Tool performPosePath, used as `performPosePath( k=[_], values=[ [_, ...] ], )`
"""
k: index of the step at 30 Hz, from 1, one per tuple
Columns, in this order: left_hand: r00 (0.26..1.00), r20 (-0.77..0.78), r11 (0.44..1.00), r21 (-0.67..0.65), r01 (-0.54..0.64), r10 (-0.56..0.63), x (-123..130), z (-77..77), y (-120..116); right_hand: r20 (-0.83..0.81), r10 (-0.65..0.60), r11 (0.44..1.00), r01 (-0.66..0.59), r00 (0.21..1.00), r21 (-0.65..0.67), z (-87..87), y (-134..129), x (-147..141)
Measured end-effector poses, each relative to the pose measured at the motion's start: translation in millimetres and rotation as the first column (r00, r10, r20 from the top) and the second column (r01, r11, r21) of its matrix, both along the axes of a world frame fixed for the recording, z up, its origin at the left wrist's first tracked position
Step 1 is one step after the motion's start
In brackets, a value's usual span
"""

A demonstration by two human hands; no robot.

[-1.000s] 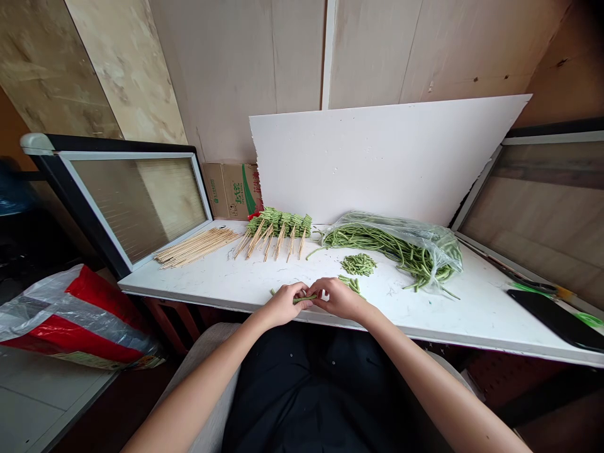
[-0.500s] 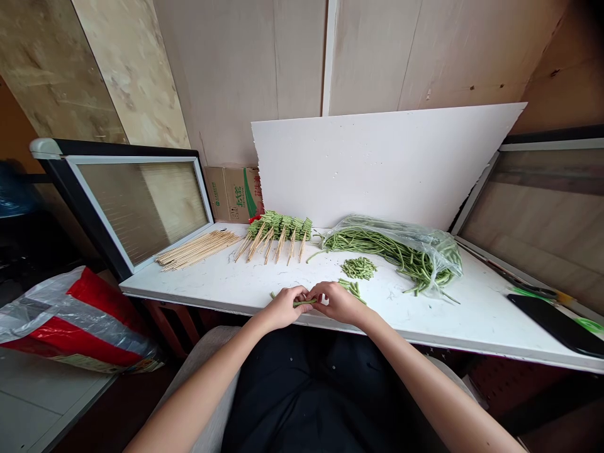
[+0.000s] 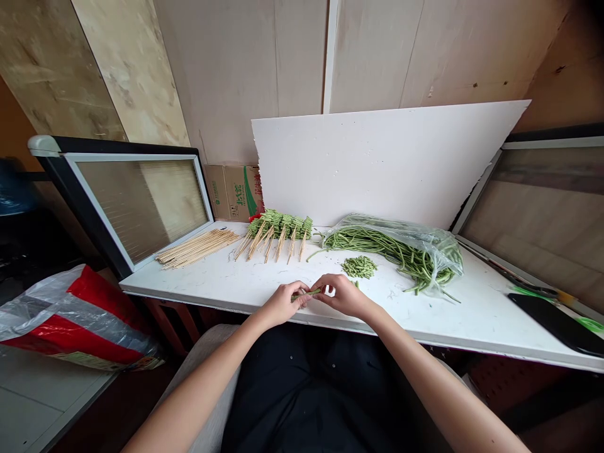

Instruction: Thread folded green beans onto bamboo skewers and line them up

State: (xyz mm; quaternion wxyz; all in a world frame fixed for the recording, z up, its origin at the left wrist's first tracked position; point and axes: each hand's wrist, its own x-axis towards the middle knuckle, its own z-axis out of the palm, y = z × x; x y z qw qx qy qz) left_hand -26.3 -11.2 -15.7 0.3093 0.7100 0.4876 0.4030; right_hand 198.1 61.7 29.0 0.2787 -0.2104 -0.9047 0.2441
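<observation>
At the table's front edge, my left hand and my right hand are close together, both closed on a green bean. It runs between my fingertips. A small pile of cut bean pieces lies just beyond my right hand, which hides part of the table there. Behind it, a clear plastic bag holds long green beans, their ends spilling out to the right. Skewered beans are stacked at the back with their sticks facing me. Bare wooden skewers lie in a bundle on the left.
The white table has framed panels on both sides and a white board at the back. A cardboard box stands behind the skewers. A black phone-like object and scissors lie on the right. A red-and-clear bag sits at lower left.
My right hand has risen slightly and shifted right, its fingers now pinching the bean's end. My left hand has turned a little. The bean shows between them at a new angle.
</observation>
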Motion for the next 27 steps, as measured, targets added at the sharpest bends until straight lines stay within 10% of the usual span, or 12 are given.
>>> performPosePath(
  k=[27],
  values=[
    [0.987,-0.013,0.957,0.244,-0.155,0.163,-1,6.2,4,-0.114,-0.026,0.989,0.043,0.993,0.145,-10.2,4,-6]
  ],
)
